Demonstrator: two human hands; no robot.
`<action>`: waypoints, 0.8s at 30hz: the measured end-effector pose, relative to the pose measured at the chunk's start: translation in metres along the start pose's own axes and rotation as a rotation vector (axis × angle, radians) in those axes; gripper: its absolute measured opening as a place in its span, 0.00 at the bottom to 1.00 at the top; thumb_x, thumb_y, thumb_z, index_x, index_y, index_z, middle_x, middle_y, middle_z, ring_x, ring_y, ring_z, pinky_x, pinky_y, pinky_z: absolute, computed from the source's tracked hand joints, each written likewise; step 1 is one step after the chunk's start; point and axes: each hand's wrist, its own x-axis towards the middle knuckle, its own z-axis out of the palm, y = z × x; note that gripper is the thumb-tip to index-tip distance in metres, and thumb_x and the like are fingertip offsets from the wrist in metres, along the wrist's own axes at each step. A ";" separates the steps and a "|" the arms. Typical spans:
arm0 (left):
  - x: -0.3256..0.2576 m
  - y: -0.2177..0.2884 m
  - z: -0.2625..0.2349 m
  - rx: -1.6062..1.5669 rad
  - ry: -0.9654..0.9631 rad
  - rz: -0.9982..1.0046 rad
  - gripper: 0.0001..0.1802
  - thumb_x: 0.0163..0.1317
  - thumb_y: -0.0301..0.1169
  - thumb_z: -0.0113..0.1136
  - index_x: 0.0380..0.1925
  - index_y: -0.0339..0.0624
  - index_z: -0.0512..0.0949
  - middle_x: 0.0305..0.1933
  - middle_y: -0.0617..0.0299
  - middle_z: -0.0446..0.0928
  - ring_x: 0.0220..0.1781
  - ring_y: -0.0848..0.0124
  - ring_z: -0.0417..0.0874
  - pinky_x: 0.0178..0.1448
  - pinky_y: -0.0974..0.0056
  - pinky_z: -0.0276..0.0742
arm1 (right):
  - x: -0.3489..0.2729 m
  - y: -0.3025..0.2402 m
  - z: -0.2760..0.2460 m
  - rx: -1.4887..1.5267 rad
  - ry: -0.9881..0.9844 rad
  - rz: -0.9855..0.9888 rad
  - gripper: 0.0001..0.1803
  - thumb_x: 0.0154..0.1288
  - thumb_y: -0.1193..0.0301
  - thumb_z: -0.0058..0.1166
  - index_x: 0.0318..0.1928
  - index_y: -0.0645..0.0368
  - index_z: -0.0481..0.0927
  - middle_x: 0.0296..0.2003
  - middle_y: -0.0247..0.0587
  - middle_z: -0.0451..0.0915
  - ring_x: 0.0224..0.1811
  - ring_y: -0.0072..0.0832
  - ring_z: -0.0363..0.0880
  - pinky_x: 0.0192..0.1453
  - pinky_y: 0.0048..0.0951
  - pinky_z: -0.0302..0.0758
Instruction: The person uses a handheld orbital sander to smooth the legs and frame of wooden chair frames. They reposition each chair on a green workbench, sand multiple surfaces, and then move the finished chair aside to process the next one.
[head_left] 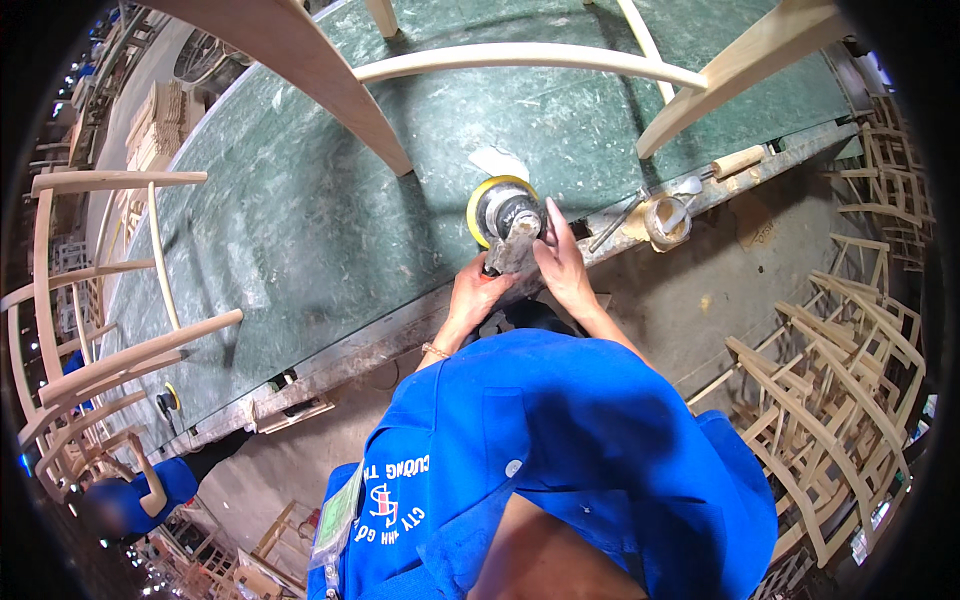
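An orbital sander with a yellow-rimmed round pad and a dusty grey body is tilted at the near edge of the green tabletop. My left hand is closed round the lower end of its body. Against the sander's right side lies my right hand, its thumb by the body and its fingers reaching up toward the pad; part of this grip is hidden. A pale flat patch shows on the table just beyond the pad.
A wooden chair frame stands on the table ahead. Right of my hands, the edge ledge carries a paste-smeared pot. Several chair frames are piled at right; another frame and a co-worker are at left.
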 end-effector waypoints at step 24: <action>-0.030 0.048 -0.088 0.220 -0.370 0.118 0.24 0.58 0.39 0.68 0.48 0.33 0.76 0.37 0.65 0.80 0.40 0.77 0.79 0.46 0.70 0.75 | 0.031 -0.084 0.058 -0.373 -0.191 -0.391 0.44 0.47 0.67 0.62 0.66 0.52 0.58 0.56 0.60 0.66 0.59 0.56 0.69 0.61 0.45 0.69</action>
